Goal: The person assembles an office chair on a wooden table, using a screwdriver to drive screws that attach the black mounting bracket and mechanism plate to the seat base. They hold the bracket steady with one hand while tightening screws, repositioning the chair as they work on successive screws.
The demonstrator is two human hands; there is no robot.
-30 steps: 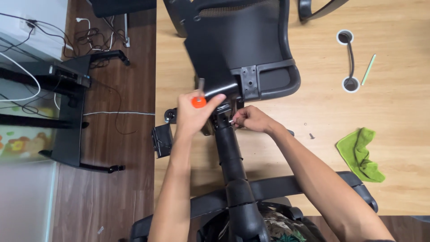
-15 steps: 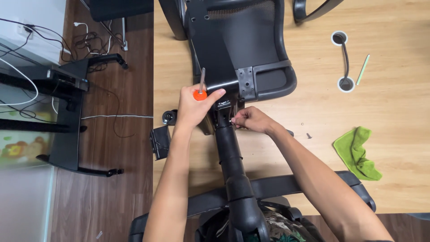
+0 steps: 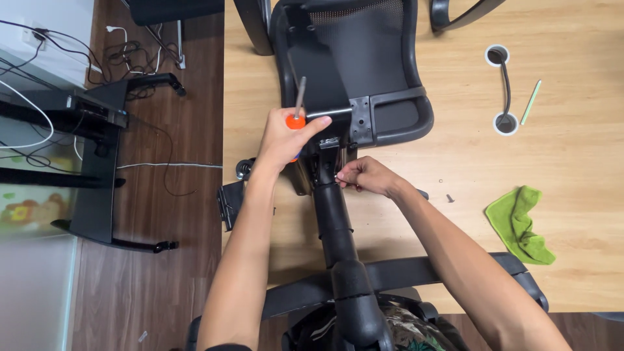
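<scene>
Left hand (image 3: 284, 138) is wrapped shut around an orange-handled screwdriver (image 3: 296, 117), steel shaft pointing up toward 12 o'clock, tip clear of any screw. Grip looks like parking the tool, not driving with it: handle buried in the palm, thumb laid across the top.

Right hand (image 3: 367, 177) sits at 3 o'clock of the left, fingers pinched nearly closed against the side of the black cylindrical chair column (image 3: 333, 214), right where it meets the mechanism. Something small and shiny is between the fingertips, probably a screw or washer; too small to be sure.

The column runs from 6 o'clock up to the black mesh office-chair backrest (image 3: 354, 65), which lies flat on the light wooden tabletop (image 3: 572, 149). A black metal bracket (image 3: 361, 120) on the backrest's lower edge sits just at 1 o'clock of the right hand. Laying the chair parts on the table puts the joint at working height and keeps both hands free.

Loose small dark screw (image 3: 449, 197) lies on the wood at 3 o'clock of the right hand, well apart. Crumpled green cloth (image 3: 520, 224) at 4 o'clock. Table's cable-port slot with white rings (image 3: 502, 88) and a thin green stick (image 3: 531, 101) at 2 o'clock.

Black desk frame with cables (image 3: 97, 130) stands on the dark wood floor at 9 o'clock.
</scene>
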